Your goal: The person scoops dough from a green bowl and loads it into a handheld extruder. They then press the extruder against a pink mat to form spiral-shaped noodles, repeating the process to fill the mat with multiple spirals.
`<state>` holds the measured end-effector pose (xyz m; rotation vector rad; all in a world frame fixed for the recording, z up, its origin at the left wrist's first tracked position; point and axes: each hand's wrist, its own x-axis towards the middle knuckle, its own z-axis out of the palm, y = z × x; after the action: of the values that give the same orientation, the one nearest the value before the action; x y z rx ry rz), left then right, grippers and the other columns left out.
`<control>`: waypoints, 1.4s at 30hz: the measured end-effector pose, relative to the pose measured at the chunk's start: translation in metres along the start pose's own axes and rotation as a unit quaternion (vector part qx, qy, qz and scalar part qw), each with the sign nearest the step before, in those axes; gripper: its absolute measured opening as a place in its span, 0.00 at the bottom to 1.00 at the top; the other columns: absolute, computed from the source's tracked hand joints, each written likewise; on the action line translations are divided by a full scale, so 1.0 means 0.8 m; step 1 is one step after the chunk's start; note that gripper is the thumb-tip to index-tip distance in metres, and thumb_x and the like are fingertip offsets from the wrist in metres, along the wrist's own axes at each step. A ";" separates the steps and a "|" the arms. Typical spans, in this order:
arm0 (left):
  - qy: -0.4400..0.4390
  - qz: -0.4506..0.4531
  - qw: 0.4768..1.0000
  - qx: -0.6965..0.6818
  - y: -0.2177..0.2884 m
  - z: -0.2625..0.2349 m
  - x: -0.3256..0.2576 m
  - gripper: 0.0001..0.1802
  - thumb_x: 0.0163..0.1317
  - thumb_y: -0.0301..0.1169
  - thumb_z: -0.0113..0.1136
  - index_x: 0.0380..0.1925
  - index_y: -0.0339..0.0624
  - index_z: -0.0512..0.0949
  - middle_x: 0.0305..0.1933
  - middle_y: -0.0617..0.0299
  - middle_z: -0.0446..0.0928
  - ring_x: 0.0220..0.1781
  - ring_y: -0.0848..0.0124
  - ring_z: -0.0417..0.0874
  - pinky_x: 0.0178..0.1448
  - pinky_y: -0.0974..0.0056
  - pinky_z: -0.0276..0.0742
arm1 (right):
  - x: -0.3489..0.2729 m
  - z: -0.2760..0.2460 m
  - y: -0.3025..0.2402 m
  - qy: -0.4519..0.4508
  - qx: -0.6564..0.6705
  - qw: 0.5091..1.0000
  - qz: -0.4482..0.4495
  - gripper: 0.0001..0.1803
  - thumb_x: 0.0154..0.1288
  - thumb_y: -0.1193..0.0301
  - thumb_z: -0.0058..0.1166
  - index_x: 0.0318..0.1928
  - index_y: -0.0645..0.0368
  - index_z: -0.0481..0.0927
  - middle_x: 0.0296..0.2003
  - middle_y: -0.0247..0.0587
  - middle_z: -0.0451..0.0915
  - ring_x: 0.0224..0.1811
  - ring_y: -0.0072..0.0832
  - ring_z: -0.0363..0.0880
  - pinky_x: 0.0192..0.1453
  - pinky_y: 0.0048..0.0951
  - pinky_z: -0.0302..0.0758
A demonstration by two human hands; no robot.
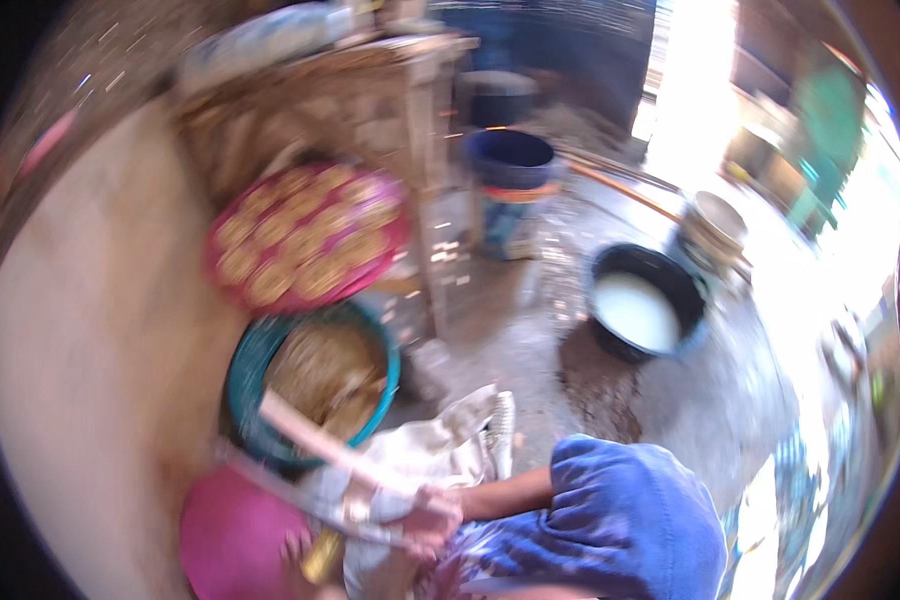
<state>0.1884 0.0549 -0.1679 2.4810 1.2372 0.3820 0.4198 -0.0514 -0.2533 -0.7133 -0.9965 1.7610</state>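
The picture is motion-blurred. My right hand, on a forearm in a blue sleeve, is closed around a long pale wooden stick. The stick's far end lies in a teal bowl filled with a brown grainy mix. What seem to be the fingers of my left hand show at the lower edge, against a pink round thing and beside a yellowish object; its grip is too blurred to read. A whitish cloth lies under the stick.
A pink round tray of several round brown cakes leans above the bowl, against a rough wooden stand. A black tub of white liquid sits on the wet ground at right. A blue barrel stands behind. A pale curved wall fills the left.
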 end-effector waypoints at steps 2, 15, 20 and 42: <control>0.027 0.030 0.996 0.083 0.017 0.024 0.032 0.31 0.58 0.51 0.61 0.58 0.46 0.75 0.67 0.53 0.69 0.69 0.50 0.67 0.71 0.45 0.61 | -0.006 -0.005 0.016 0.025 -0.024 0.999 0.016 0.72 0.37 0.26 0.61 0.74 0.57 0.44 0.45 0.65 0.74 0.38 0.53 0.78 0.42 0.44 0.73; 0.073 -0.005 0.964 0.256 0.052 0.066 0.065 0.34 0.61 0.57 0.53 0.61 0.48 0.72 0.66 0.53 0.70 0.67 0.50 0.68 0.71 0.44 0.61 | -0.029 -0.017 0.054 0.089 -0.037 0.995 0.036 0.73 0.37 0.23 0.57 0.74 0.58 0.44 0.46 0.68 0.73 0.40 0.53 0.78 0.44 0.45 0.74; 0.092 -0.072 0.949 0.294 0.003 0.074 0.038 0.35 0.62 0.59 0.50 0.62 0.49 0.71 0.65 0.53 0.71 0.66 0.50 0.69 0.70 0.43 0.61 | -0.024 -0.009 0.064 0.060 -0.025 0.996 0.061 0.74 0.36 0.22 0.56 0.74 0.59 0.44 0.47 0.69 0.73 0.41 0.53 0.78 0.45 0.45 0.74; 0.003 -0.202 0.978 0.052 0.028 0.004 -0.025 0.44 0.67 0.58 0.46 0.74 0.43 0.52 0.79 0.46 0.43 0.78 0.36 0.39 0.71 0.24 0.38 | -0.021 -0.001 0.019 -0.047 0.118 0.970 0.208 0.76 0.35 0.18 0.49 0.74 0.61 0.43 0.50 0.73 0.72 0.44 0.54 0.78 0.49 0.46 0.75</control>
<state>0.1938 0.0258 -0.1631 2.2292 1.7539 0.2207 0.4198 -0.0696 -0.2666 -0.7280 -0.7116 2.2525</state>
